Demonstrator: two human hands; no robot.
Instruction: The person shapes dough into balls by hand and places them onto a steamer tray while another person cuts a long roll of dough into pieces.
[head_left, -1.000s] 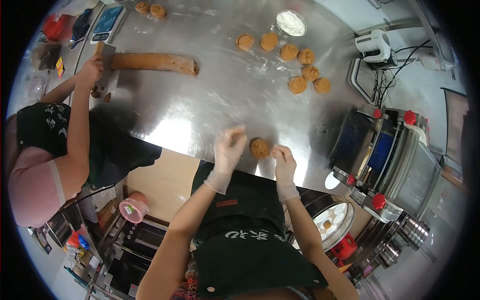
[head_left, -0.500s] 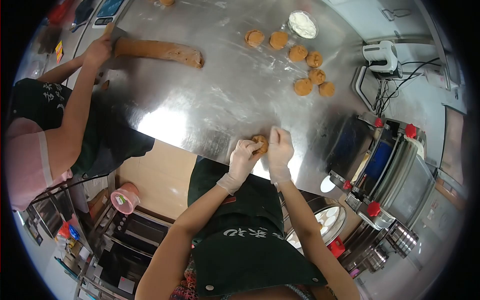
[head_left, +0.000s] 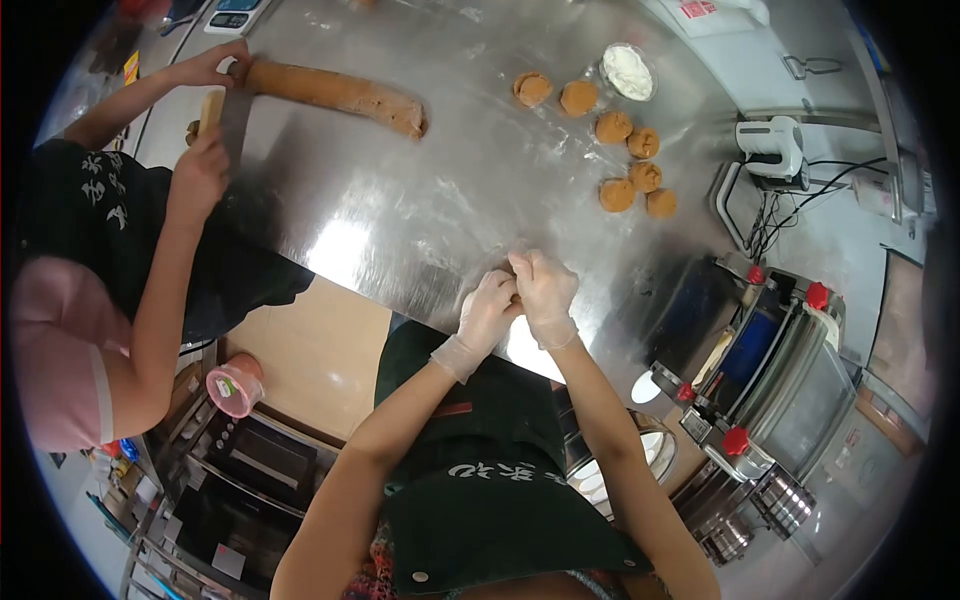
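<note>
Both hands wear clear gloves and meet at the front edge of the steel table (head_left: 430, 220). My left hand (head_left: 486, 312) is curled round a small brown piece of dough (head_left: 515, 299), which is mostly hidden by the fingers. Closed over the same dough from the right is my right hand (head_left: 546, 292), its fingers bent and touching the left fingertips. Farther back lie several round brown dough pieces (head_left: 613, 127), near a clear bowl of white powder or cream (head_left: 629, 72).
At left, a co-worker's hand (head_left: 205, 165) holds a wooden-handled tool (head_left: 211, 108); the other touches the end of a long dough roll (head_left: 335, 92). A scale (head_left: 232, 18) sits behind. To the right stand a white hand mixer (head_left: 772, 143) and a roller machine (head_left: 765, 340).
My right hand has moved left onto the dough, covering most of it. The co-worker's tool has come away from the dough roll, and their other hand now touches its end. The view has shifted slightly.
</note>
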